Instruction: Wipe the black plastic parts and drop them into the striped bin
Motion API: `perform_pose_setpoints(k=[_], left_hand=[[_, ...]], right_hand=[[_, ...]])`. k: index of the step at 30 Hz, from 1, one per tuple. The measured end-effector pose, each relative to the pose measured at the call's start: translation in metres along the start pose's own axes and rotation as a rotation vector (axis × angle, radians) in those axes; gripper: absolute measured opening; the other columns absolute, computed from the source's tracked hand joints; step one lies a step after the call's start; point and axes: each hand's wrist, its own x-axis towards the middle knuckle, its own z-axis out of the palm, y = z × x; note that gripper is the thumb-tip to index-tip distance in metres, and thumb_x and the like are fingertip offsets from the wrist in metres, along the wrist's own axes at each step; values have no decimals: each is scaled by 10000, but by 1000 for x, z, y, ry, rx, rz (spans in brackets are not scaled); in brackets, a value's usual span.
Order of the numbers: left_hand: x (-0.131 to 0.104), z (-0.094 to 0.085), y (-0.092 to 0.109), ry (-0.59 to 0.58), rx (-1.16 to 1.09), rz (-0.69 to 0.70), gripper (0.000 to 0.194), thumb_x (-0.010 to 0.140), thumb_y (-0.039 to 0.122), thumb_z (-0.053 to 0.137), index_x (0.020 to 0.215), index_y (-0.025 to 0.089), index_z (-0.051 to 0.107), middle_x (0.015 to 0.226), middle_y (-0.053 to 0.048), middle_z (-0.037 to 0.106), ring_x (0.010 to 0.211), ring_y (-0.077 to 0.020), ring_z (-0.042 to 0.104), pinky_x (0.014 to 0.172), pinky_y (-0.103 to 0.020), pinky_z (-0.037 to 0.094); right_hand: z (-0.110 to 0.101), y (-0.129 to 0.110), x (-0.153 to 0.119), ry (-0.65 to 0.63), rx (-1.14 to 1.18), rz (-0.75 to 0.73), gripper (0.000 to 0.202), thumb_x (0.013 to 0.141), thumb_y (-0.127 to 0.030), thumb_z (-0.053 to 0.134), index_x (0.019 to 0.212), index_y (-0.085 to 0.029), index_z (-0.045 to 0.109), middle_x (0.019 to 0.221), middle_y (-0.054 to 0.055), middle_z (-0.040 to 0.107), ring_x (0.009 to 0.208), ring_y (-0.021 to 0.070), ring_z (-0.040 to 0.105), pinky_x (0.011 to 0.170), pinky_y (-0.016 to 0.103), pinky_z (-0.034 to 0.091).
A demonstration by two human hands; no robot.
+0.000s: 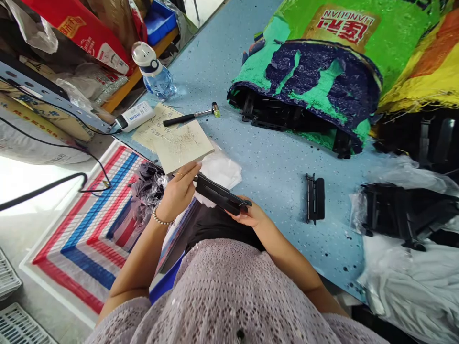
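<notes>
A long black plastic part (219,195) is held in front of my body, over the table's near edge. My right hand (249,215) grips its right end, with the fingers curled underneath. My left hand (179,192) is at the other end, its fingers fairly straight and pressed together against the part; the thumb is mostly hidden. Beneath the part lies a white sheet (227,171). Near my left fingers is a pad of paper (184,145) with small bits scattered on top. A similar black part (315,198) lies on the table to the right.
A small hammer (191,116), a white box-shaped device (136,116) and a water bottle (154,74) are at the back left. A green sack (333,52) holding black parts lies at the back. More black parts (409,210) in plastic are at right. A striped crate (84,255) stands lower left.
</notes>
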Motion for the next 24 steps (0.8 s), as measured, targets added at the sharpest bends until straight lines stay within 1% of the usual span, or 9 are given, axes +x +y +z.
perform_pose_setpoints(k=[2, 4, 7, 11, 13, 16, 20, 22, 24], left_hand=[[-8, 6, 5, 40, 9, -12, 578, 948, 73, 391, 1500, 202, 503, 1421, -138, 586, 1322, -237, 588, 1142, -393, 497], [-13, 21, 16, 37, 4, 27, 608, 941, 48, 390, 1524, 200, 469, 1428, -150, 579, 1332, -243, 585, 1141, -400, 504], [-19, 50, 41, -51, -91, 212, 679, 937, 12, 372, 1586, 210, 355, 1444, -151, 570, 1345, -228, 581, 1128, -377, 523], [-22, 67, 58, -75, -274, 327, 704, 949, 3, 360, 1605, 254, 309, 1422, -132, 587, 1320, -208, 599, 1098, -380, 554], [-22, 66, 57, -80, -355, 347, 718, 939, -15, 362, 1594, 277, 335, 1422, -122, 588, 1331, -196, 591, 1105, -377, 548], [-20, 63, 56, -130, -430, 405, 753, 912, -33, 359, 1594, 285, 331, 1435, -115, 581, 1342, -174, 582, 1105, -349, 546], [-14, 55, 71, -191, -274, 400, 654, 932, 114, 493, 1569, 177, 361, 1446, -176, 568, 1289, -247, 627, 1033, -399, 599], [-15, 34, 83, -172, -145, 401, 545, 948, 193, 565, 1484, 152, 475, 1348, -175, 642, 1173, -262, 691, 969, -421, 628], [-24, -3, 89, -168, -90, 377, 421, 968, 202, 575, 1388, 174, 567, 1252, -138, 702, 1104, -238, 717, 948, -394, 630]], right_hand=[[1, 0, 4, 41, -15, -6, 222, 706, -363, 736, 732, -169, 631, 610, 24, 626, 421, 72, 401, 303, 162, 216], [4, 1, 5, 123, -31, -60, 243, 711, -372, 754, 769, -168, 634, 627, 18, 624, 434, 71, 411, 312, 164, 240], [11, 3, 1, 280, -58, -201, 320, 754, -392, 775, 975, -212, 629, 627, -54, 580, 447, 75, 425, 350, 165, 325], [15, -5, -16, 438, -169, -410, 774, 766, -360, 804, 1431, -353, 409, 665, -114, 559, 466, 89, 445, 395, 173, 370], [14, -12, -21, 434, -141, -381, 760, 761, -391, 793, 1429, -345, 432, 678, -100, 570, 461, 92, 441, 387, 190, 355], [11, -16, -22, 439, -57, -320, 542, 754, -437, 754, 1246, -308, 566, 728, -66, 605, 478, 90, 452, 394, 203, 348], [17, -2, -18, 524, -328, -463, 297, 779, -419, 736, 978, -245, 600, 755, -49, 608, 588, 111, 524, 519, 235, 450], [29, 6, -23, 498, -461, -539, 234, 814, -388, 726, 911, -232, 581, 809, -41, 622, 703, 123, 567, 642, 248, 495], [46, 7, -34, 307, -531, -495, 202, 863, -379, 705, 938, -232, 590, 849, -35, 644, 773, 130, 602, 716, 257, 511]])
